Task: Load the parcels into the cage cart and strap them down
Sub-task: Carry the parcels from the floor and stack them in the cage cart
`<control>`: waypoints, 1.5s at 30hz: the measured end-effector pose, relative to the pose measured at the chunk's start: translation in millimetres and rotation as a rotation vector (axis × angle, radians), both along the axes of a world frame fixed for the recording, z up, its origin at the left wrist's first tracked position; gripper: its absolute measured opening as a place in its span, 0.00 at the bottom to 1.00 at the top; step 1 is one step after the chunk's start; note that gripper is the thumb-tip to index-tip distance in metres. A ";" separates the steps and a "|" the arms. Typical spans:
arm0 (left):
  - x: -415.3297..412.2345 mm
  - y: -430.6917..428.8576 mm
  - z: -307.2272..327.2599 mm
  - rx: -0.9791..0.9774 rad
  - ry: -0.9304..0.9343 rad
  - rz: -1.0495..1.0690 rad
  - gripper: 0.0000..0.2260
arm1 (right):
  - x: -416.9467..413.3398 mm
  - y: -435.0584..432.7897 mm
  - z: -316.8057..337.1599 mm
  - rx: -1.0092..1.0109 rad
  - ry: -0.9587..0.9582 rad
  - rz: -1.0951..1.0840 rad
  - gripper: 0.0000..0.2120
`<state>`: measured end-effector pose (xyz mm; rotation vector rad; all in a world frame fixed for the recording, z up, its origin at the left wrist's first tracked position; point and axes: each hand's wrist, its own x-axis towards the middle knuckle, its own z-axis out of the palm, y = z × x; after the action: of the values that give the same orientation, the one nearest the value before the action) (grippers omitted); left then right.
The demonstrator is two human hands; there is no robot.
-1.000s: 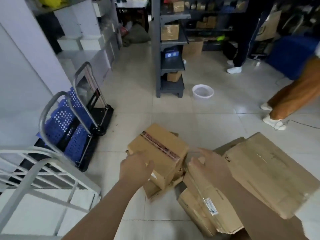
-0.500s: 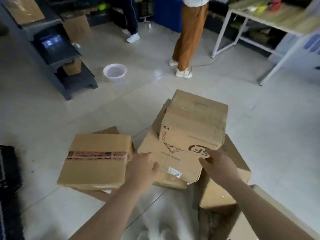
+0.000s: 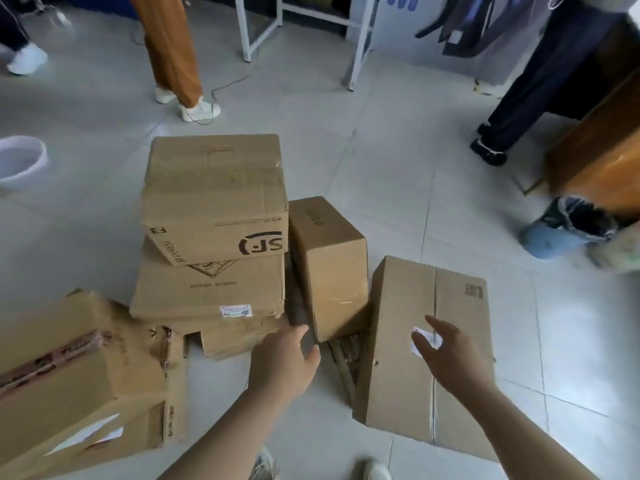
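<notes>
right hand (image 3: 453,355) now over rightmost parcel (image 3: 398,323), tiled floor (image 3: 398,150)

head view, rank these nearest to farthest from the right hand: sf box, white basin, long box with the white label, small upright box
1. long box, directly under the right hand.
2. small upright box, just left of the long box.
3. SF box, further left and beyond.
4. white basin, at the far left edge of the view.
</notes>
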<state>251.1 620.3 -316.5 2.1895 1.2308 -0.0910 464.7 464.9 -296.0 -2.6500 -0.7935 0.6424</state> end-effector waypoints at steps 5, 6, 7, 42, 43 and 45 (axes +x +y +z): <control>60.3 -65.2 -43.0 -0.049 0.026 -0.075 0.23 | 38.3 -82.0 -43.7 -0.023 -0.017 -0.083 0.23; 72.1 -78.1 -53.5 -0.047 0.042 -0.078 0.23 | 46.1 -97.2 -54.5 -0.031 -0.013 -0.083 0.23; 84.5 -90.9 -64.8 -0.045 0.061 -0.079 0.23 | 54.4 -112.3 -66.1 -0.032 -0.013 -0.080 0.23; 153.6 -193.8 -338.7 -0.208 0.065 0.106 0.53 | 123.5 -269.2 -348.3 0.051 0.145 -0.440 0.46; 154.6 -192.2 -332.3 -0.197 0.059 0.110 0.52 | 124.6 -267.0 -341.4 0.053 0.122 -0.445 0.46; 156.9 -188.4 -316.5 -0.176 0.052 0.116 0.50 | 127.4 -262.6 -325.0 0.047 0.078 -0.446 0.45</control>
<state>408.0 431.9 -633.1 1.9724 1.3237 -0.2015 592.2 202.4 -621.0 -2.6100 -0.1778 0.5891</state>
